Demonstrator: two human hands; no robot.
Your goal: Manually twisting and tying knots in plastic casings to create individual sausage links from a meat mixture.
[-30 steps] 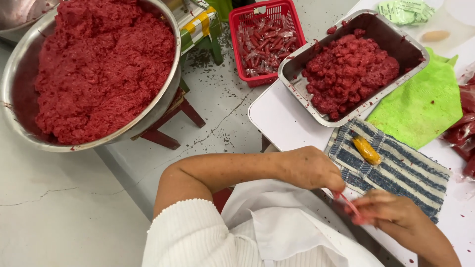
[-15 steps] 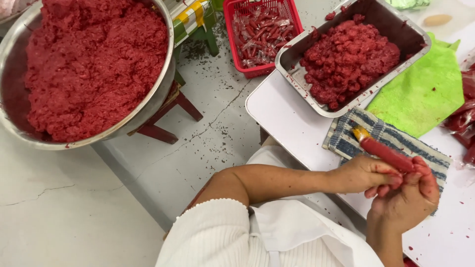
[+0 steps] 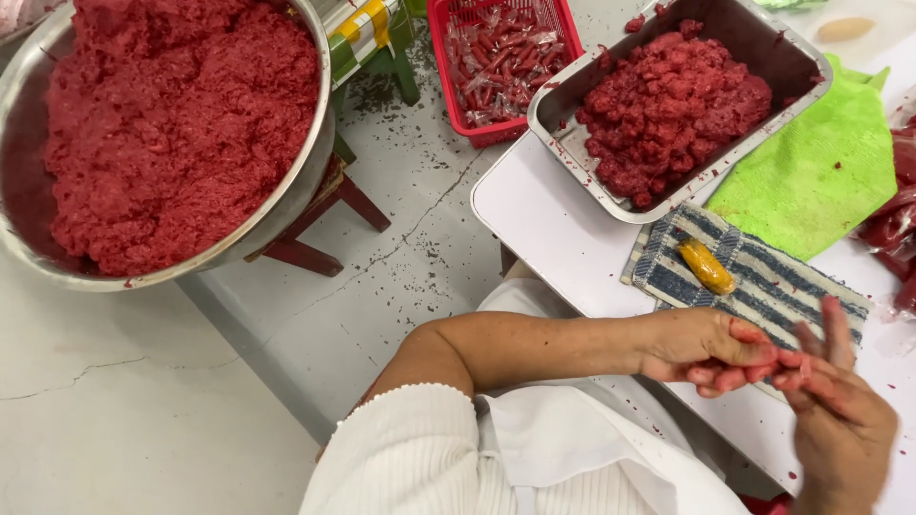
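My left hand (image 3: 701, 351) reaches across from the left and pinches a small red meat roll (image 3: 784, 360) at its fingertips. My right hand (image 3: 842, 412), smeared red, meets it from the right with its fingers raised and presses on the same roll. Both hands hover over the near corner of a blue-and-white striped cloth (image 3: 782, 286). A yellow oblong piece (image 3: 708, 266) lies on that cloth just above my left hand. Behind the cloth stands a steel tray (image 3: 572, 143) heaped with red minced meat (image 3: 668, 105).
A big steel bowl (image 3: 320, 162) full of red mince rests on a wooden stool (image 3: 320, 238) at the left. A red basket (image 3: 563, 33) of wrapped red pieces stands on the floor. A green cloth (image 3: 821, 172) and more red packets (image 3: 892, 229) lie on the white table (image 3: 553, 238).
Half a second ago a long red stick reached from my hands toward the yellow piece. Now only a short red bit shows between my fingers, and both hands have drawn back toward me.
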